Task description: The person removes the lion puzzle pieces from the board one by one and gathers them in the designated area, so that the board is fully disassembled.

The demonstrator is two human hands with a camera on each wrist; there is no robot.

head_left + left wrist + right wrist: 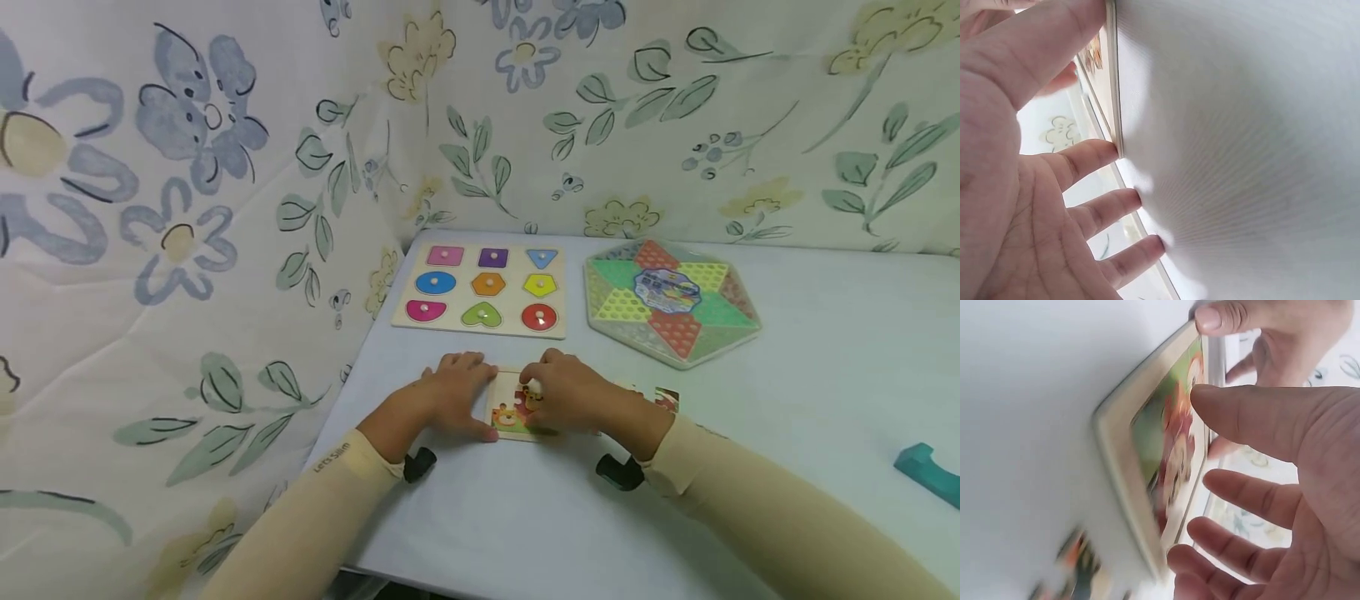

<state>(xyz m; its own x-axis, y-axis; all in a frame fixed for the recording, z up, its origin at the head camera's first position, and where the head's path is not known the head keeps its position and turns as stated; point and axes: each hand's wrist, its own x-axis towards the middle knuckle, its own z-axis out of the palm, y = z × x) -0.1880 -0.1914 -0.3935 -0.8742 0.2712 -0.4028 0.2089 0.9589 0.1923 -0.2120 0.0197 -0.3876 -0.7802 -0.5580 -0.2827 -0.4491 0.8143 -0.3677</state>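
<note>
Inward over the white-covered table (525, 517) reach both beige-sleeved forearms (322, 500); the left hand (453, 396), spread wide, touches the left edge of a pale wooden animal-picture puzzle board (1121, 442), the right hand (568, 392) above it, fingers apart.

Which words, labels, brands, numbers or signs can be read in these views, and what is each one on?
"Let's Slim": on the left sleeve, near the cuff.
Unreadable, too small: a dark mark on the right sleeve, near its cuff.
Unreadable, too blurred: the lettering on the central label of the hexagonal game board.
No other text can be made out.
</note>
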